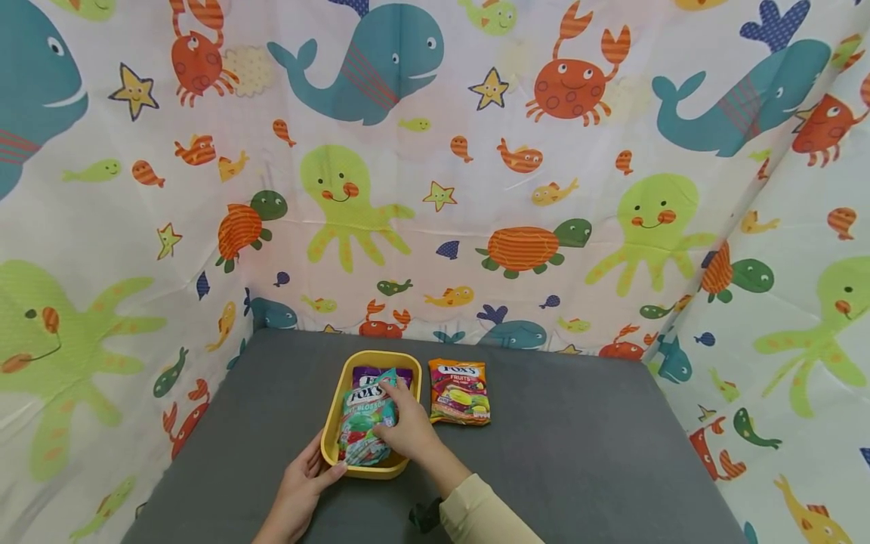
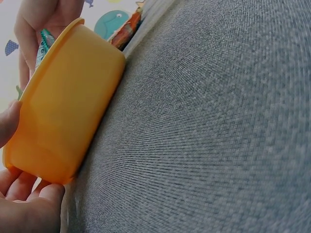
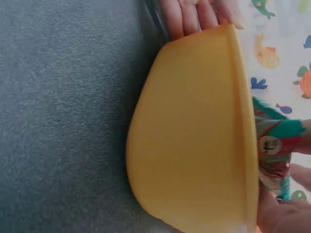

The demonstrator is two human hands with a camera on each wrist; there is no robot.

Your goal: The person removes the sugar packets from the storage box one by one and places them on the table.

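My two hands at a yellow tub of Fox's candy bags on the grey table.

Nearest me, my left hand (image 1: 299, 491) holds the near-left corner of the yellow plastic tub (image 1: 334, 423), thumb against its rim and fingers curled under its base, as my left wrist view also shows. Just past it, my right hand (image 1: 405, 425) reaches into the tub and lies on the teal Fox's candy bag (image 1: 363, 423), fingers curved over its top edge, gripping it. That bag lies in the tub on top of a purple Fox's bag (image 1: 381, 374), of which only the far end shows. Beside the tub on the right, just apart from it, an orange Fox's Fruits bag (image 1: 459, 391) lies flat on the grey table (image 1: 578, 446). Behind the table hangs a sea-creature curtain (image 1: 435, 166).
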